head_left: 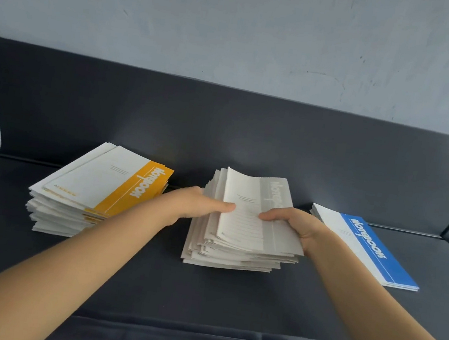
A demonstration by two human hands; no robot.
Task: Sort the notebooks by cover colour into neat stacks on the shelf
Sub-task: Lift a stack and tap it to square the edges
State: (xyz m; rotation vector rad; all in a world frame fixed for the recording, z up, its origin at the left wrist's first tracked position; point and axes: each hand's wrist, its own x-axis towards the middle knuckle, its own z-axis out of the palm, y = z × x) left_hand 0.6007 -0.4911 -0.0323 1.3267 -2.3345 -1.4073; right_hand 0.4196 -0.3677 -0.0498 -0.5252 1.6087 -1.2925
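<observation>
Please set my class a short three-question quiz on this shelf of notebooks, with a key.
1. True or false: the left hand and the right hand both grip the grey notebook stack.
2. Fill in: the orange notebook stack lies to the ___ of the grey one.
3. Which stack is lowest? A: orange; B: grey; C: the blue notebook stack.
Key: 1 true; 2 left; 3 C.
</observation>
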